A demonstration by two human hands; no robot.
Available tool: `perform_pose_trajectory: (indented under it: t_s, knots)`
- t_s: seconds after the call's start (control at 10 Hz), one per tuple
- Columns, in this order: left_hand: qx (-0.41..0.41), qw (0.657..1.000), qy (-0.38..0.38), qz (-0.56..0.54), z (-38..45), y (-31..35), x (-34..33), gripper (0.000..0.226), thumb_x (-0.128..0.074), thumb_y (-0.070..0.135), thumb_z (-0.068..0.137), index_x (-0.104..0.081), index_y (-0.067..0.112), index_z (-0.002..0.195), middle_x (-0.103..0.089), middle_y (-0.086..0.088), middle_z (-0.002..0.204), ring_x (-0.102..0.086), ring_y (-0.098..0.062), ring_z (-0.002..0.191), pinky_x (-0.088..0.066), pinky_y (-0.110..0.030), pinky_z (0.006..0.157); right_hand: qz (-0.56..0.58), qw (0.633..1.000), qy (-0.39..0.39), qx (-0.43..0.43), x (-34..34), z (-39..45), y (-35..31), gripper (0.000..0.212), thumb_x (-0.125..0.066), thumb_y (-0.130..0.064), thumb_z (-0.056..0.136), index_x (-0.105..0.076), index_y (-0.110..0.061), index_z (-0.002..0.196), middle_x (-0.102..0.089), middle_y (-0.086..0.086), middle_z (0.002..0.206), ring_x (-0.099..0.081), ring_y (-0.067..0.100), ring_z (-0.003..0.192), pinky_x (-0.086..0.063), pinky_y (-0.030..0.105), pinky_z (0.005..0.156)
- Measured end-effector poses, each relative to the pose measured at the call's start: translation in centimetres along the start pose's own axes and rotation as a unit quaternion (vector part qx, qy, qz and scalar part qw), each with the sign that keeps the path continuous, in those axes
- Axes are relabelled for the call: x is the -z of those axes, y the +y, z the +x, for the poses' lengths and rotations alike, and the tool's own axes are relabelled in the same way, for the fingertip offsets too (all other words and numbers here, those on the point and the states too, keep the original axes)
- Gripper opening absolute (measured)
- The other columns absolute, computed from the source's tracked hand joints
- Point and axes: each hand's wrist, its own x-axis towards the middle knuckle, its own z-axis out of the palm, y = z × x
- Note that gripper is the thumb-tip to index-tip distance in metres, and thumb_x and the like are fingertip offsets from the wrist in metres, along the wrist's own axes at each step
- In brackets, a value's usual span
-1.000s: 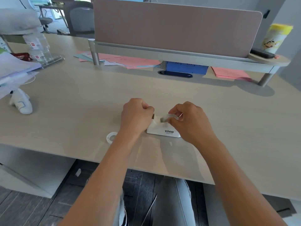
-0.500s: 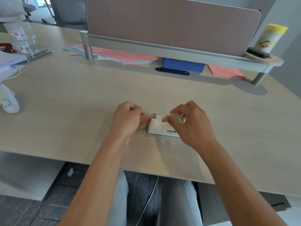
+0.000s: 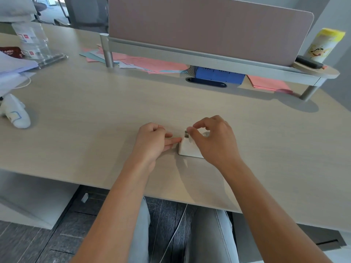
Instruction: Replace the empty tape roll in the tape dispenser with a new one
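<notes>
Your tape dispenser (image 3: 188, 149) sits on the desk (image 3: 95, 111), near its front edge. Your left hand (image 3: 152, 141), loosely curled, presses a finger against the dispenser's cutter end, holding nothing. Your right hand (image 3: 212, 139) pinches above the cutter, likely on the tape end, though that is unclear. This looks like threading; next, draw the tape across the blade.

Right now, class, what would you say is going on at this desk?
A person seated at a light wooden desk is working on a small white tape dispenser. The left hand steadies it with fingers against its cutter end. The right hand pinches something small just above the cutter, probably the tape end. A clear roll seems to sit in the dispenser, mostly hidden.
</notes>
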Motion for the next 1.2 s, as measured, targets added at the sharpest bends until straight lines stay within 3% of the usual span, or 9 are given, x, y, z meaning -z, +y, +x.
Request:
perform_pose_trajectory:
  t_s: [0.2,0.3,0.5,0.6,0.7,0.8,1.0,1.1,1.2]
  knots:
    - [-0.019,0.999,0.015,0.036,0.1,0.0,0.4,0.017,-0.047,0.005,0.102,-0.063,0.007,0.096,-0.074,-0.021,0.113,-0.082,-0.024,0.078,-0.063,-0.046,0.091,0.009,0.998,-0.032,-0.051,-0.1,0.5,-0.4,0.034,-0.075,-0.053,0.084,-0.078,-0.027,0.106,-0.064,-0.005,0.107,-0.063,0.020,0.109,-0.050,0.049,0.102]
    - [-0.061,0.994,0.050,0.077,0.3,-0.7,0.5,0.022,-0.051,0.012,0.096,-0.064,0.011,0.114,-0.074,-0.007,0.097,-0.081,-0.029,0.085,-0.061,-0.053,0.092,0.010,0.997,-0.041,-0.061,0.0,0.8,-0.6,0.034,-0.077,-0.052,0.083,-0.077,-0.028,0.107,-0.068,-0.006,0.112,-0.063,0.019,0.112,-0.051,0.049,0.102]
    - [-0.227,0.942,0.062,0.239,-2.1,-2.3,0.2,0.040,-0.051,0.007,0.099,-0.062,0.017,0.136,-0.064,0.000,0.139,-0.059,-0.019,0.127,-0.044,-0.030,0.107,0.039,0.996,-0.034,-0.077,-0.2,0.5,-0.3,0.041,-0.079,-0.053,0.080,-0.075,-0.026,0.111,-0.070,-0.004,0.117,-0.063,0.016,0.107,-0.052,0.045,0.101]
    - [-0.248,0.928,0.013,0.279,-2.5,-3.7,-0.9,0.045,-0.050,0.005,0.098,-0.062,0.017,0.140,-0.056,-0.002,0.149,-0.048,-0.021,0.141,-0.034,-0.028,0.116,0.072,0.995,-0.027,-0.066,-0.4,0.0,0.0,0.041,-0.079,-0.048,0.085,-0.073,-0.022,0.116,-0.070,-0.002,0.121,-0.059,0.010,0.101,-0.048,0.029,0.090]
    - [-0.247,0.916,-0.010,0.314,-2.3,-4.8,-1.4,0.046,-0.047,0.010,0.098,-0.063,0.020,0.140,-0.054,-0.002,0.151,-0.044,-0.021,0.145,-0.034,-0.035,0.121,0.119,0.991,0.000,-0.059,-0.5,-0.2,0.3,0.025,-0.071,-0.033,0.095,-0.073,-0.020,0.116,-0.070,0.000,0.120,-0.065,0.013,0.106,-0.055,0.034,0.090]
    - [-0.253,0.911,-0.009,0.324,-2.2,-5.0,-1.6,0.051,-0.040,0.022,0.090,-0.065,0.021,0.134,-0.062,0.000,0.140,-0.052,-0.023,0.135,-0.044,-0.046,0.112,0.181,0.980,0.020,-0.076,-0.3,-0.3,0.8,0.020,-0.056,-0.025,0.104,-0.073,-0.020,0.111,-0.071,0.002,0.119,-0.068,0.015,0.106,-0.054,0.021,0.082]
    - [-0.262,0.913,0.007,0.313,-1.7,-4.9,-1.9,0.043,-0.051,0.014,0.094,-0.065,0.020,0.134,-0.065,-0.001,0.133,-0.056,-0.025,0.126,-0.048,-0.046,0.104,0.220,0.973,0.022,-0.059,-0.5,-0.3,0.9,0.031,-0.043,-0.024,0.109,-0.072,-0.017,0.116,-0.069,0.003,0.122,-0.063,0.000,0.099,-0.045,0.004,0.071]
    - [-0.263,0.914,0.015,0.310,-1.8,-4.9,-2.0,0.041,-0.056,0.017,0.096,-0.061,0.020,0.137,-0.063,-0.002,0.134,-0.056,-0.026,0.126,-0.048,-0.048,0.104,0.246,0.967,0.034,-0.052,-0.1,-0.6,1.3,0.031,-0.043,-0.026,0.109,-0.072,-0.018,0.118,-0.070,0.001,0.125,-0.063,-0.005,0.103,-0.045,0.000,0.074]
    - [-0.236,0.912,0.020,0.334,-2.2,-5.3,-1.9,0.054,-0.059,0.029,0.098,-0.046,0.017,0.149,-0.054,-0.004,0.147,-0.046,-0.025,0.139,-0.042,-0.044,0.112,0.287,0.950,0.104,-0.064,1.4,-1.1,2.2,0.025,-0.052,-0.023,0.106,-0.074,-0.018,0.115,-0.075,-0.006,0.118,-0.066,-0.003,0.106,-0.053,0.016,0.095]
